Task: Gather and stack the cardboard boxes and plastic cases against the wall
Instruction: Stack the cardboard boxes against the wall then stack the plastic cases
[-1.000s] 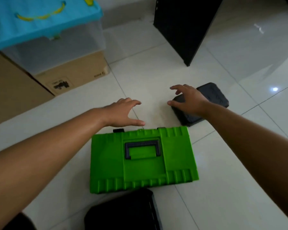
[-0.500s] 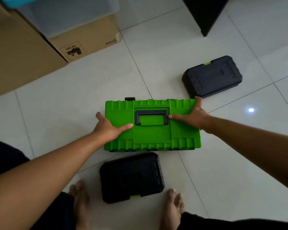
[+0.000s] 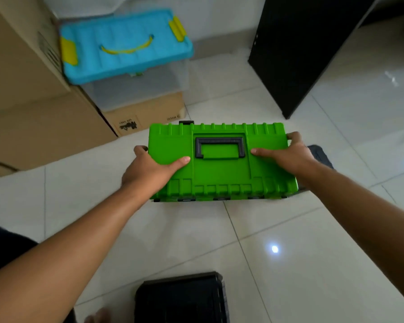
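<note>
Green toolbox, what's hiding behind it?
A black plastic case peeks out past the right end of the green toolbox, beside the right hand. The toolbox and hand cover most of it, so its full shape and latch cannot be seen.

Bare floor (image 3: 219, 106) runs to the wall (image 3: 219, 17) between the blue-lidded bin (image 3: 126, 45) and the black cabinet (image 3: 301, 54).

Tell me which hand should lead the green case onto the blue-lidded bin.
Left, probably: the left hand grips the green case end nearer the blue-lidded bin; the right hand holds the far end.
</note>
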Demonstrator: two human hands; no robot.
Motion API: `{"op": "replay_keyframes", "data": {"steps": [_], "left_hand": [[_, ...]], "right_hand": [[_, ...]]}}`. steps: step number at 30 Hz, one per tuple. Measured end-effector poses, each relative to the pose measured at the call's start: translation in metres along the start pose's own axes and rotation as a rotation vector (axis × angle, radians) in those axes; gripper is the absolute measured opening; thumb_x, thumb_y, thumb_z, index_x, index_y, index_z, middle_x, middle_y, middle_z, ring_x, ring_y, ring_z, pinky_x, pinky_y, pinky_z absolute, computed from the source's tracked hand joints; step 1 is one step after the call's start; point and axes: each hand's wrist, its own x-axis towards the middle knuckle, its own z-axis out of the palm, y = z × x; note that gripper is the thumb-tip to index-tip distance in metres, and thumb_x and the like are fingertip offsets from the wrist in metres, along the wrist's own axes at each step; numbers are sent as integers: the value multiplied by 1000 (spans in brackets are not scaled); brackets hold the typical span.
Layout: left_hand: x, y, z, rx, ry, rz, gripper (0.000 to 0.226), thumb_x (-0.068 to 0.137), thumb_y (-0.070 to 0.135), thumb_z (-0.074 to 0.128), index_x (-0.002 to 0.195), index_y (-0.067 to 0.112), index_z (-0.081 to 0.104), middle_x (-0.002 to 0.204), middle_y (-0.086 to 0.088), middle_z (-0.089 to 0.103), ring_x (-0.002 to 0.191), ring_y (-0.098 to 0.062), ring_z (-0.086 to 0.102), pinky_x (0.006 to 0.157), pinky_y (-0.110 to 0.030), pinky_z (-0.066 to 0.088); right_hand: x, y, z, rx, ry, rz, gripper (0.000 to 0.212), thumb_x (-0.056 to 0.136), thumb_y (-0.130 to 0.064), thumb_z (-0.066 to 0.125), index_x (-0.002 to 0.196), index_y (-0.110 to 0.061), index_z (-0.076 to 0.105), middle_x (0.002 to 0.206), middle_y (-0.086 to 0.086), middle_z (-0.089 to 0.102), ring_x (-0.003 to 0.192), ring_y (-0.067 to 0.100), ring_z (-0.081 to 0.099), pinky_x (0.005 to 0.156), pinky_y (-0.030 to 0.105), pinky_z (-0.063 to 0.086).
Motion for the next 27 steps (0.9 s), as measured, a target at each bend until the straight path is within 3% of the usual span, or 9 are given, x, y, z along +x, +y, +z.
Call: {"op": "replay_keyframes", "data": {"steps": [4, 8, 13, 17, 21, 23, 25, 27], "left_hand": [[-7, 40, -40, -195, 132, 82, 107, 62, 81, 82, 134, 18, 33, 116, 3, 59, 113, -30, 66, 82, -36, 49], [-19, 73, -78, -304, 176, 218, 97, 60, 73, 89, 123, 24, 34, 116, 7, 58, 102, -19, 61, 82, -33, 47], [-14, 100, -132, -392, 125, 377, 127, 34, 79, 92, 135, 25, 38, 129, 13, 59, 117, -13, 61, 104, -39, 52], [31, 96, -183, -272, 119, 464, 148, 24, 79, 96, 148, 26, 36, 138, 13, 59, 126, -10, 59, 110, -40, 51], [75, 77, -242, -185, 120, 503, 192, 12, 72, 99, 165, 32, -10, 170, 2, 30, 154, -18, 32, 126, -45, 31], [101, 67, -262, -224, 168, 514, 191, 9, 71, 99, 166, 35, -3, 166, 3, 38, 152, -19, 37, 124, -48, 35], [129, 54, -271, -245, 229, 510, 182, 9, 72, 98, 164, 39, 10, 161, 4, 45, 148, -20, 43, 121, -50, 39], [149, 47, -271, -229, 263, 488, 181, 8, 78, 95, 164, 39, 12, 160, -2, 45, 148, -24, 43, 120, -52, 40]], "right_hand": [[2, -64, -35, 99, 47, -149, 111, 56, -57, 98, 147, -25, 44, 124, -1, 63, 102, 20, 66, 84, 37, 56], [-5, -119, -83, 86, 118, -252, 118, 45, -66, 97, 145, -27, 48, 121, -4, 67, 102, 21, 69, 92, 45, 60], [-14, -196, -126, -8, 200, -318, 133, 47, -69, 95, 148, -9, 32, 134, 11, 53, 120, 35, 59, 99, 52, 54], [-4, -262, -113, -35, 224, -417, 139, 32, -80, 92, 145, -13, 44, 136, 11, 56, 117, 33, 62, 97, 50, 56], [19, -314, -74, 6, 68, -580, 112, 50, -51, 101, 147, -21, 53, 128, 1, 65, 107, 24, 69, 91, 37, 59], [28, -336, -51, -1, -14, -637, 104, 64, -34, 97, 155, -27, 46, 135, -1, 59, 119, 23, 63, 97, 34, 54], [35, -353, -29, -111, -69, -705, 114, 61, -48, 98, 158, -38, 40, 152, 2, 48, 135, 25, 51, 111, 38, 46], [44, -364, -15, -264, -127, -760, 134, 40, -71, 95, 157, -48, 35, 163, 2, 36, 144, 28, 44, 118, 43, 40]]}}
